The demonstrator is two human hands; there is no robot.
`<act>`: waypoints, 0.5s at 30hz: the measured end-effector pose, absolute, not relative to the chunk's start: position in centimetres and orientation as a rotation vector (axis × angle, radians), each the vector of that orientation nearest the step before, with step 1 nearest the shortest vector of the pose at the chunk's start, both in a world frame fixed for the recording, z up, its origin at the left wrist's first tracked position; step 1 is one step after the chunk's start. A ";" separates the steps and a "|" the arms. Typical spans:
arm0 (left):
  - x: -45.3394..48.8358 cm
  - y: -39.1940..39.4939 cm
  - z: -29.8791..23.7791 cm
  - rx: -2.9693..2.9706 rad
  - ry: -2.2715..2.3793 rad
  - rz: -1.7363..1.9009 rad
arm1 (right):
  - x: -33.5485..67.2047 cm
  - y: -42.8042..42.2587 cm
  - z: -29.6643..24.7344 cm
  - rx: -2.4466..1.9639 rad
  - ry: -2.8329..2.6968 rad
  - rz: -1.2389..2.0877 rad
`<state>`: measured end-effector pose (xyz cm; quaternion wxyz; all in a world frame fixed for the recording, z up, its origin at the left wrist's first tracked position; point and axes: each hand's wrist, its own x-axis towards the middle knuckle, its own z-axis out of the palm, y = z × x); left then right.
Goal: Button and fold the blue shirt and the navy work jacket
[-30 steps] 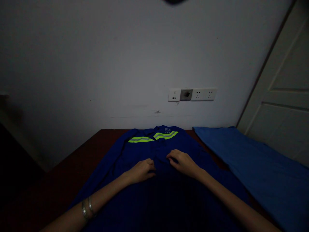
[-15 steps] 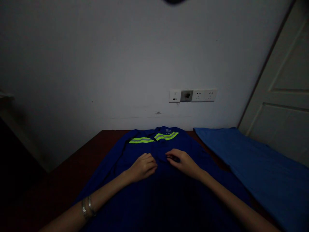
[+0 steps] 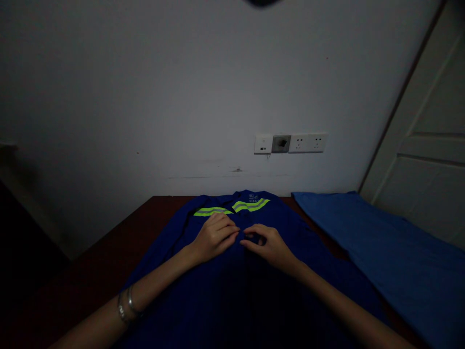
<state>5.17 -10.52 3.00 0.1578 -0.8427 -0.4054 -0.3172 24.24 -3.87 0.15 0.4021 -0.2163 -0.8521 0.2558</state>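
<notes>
Facing each other just apart, the fingers [image 3: 223, 228] of your left hand [image 3: 211, 237] bunch together and those of your right hand [image 3: 274, 248] curve around a narrow gap; whether either pinches anything, one cannot tell. Your forearms [image 3: 154, 286] slant inward over the blue jacket [image 3: 203, 291], spread on the dark red table [image 3: 134, 232]. Laying it out looks done, but its stripes [image 3: 250, 205] sit apart and shadow hides how much of the front remains unjoined.

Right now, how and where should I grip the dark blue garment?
Perhaps pinch the garment at its middle front, left hand from the left, right hand from the right: it lies spread out, and the gap between its reflective strips suggests a front opening.
</notes>
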 end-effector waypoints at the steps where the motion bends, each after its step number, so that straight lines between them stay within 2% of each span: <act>1: 5.2 -10.3 3.0 -2.388 -1.162 -0.933 | 24.0 -3.9 0.2 -0.568 -2.119 0.665; 11: 6.2 -9.3 1.8 -2.413 -1.248 -1.307 | 23.1 -3.8 -0.4 -0.651 -1.988 0.924; 15: 6.3 -9.8 1.5 -2.533 -1.515 -1.518 | 23.3 -3.5 -0.4 -0.667 -2.019 0.957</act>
